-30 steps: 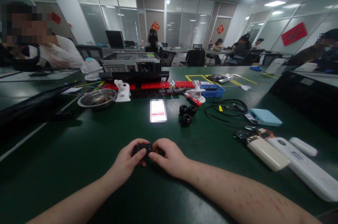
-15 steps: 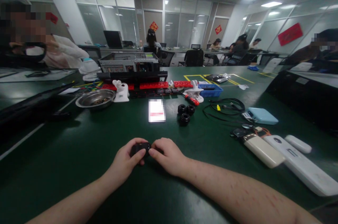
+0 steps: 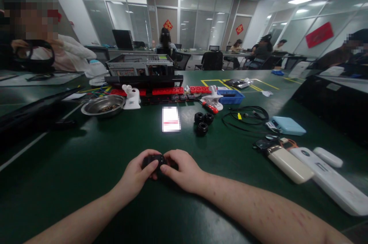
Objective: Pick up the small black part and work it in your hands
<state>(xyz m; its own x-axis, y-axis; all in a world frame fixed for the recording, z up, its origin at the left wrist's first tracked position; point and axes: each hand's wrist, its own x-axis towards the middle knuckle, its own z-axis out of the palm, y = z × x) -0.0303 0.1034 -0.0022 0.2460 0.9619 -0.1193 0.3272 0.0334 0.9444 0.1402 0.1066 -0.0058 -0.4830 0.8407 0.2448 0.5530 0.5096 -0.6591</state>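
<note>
A small black part (image 3: 152,160), mostly covered by fingers, is between my hands just above the green table. My left hand (image 3: 143,167) is closed around its left side, with the thumb laid across the front. At its right end, my right hand (image 3: 179,168) pinches with curled fingers and thumb. The exact kind of this part cannot be made out. Beyond my hands lie three black wheel-like pieces (image 3: 202,122) in a cluster, and a bright white rectangle (image 3: 170,119) with blurred content.
A metal bowl (image 3: 103,105) with small pieces stands at left. Behind are a red-handled screwdriver (image 3: 210,107), a blue tray (image 3: 231,97) and an open computer case (image 3: 139,66). Cables (image 3: 244,118), a light-blue box (image 3: 288,125) and white devices (image 3: 330,180) lie right. Across the table sits another person.
My right thumb has shifted slightly left and down along the black part, and the fingers have curled a little. The left hand keeps its grip. The camera view has tilted slightly.
</note>
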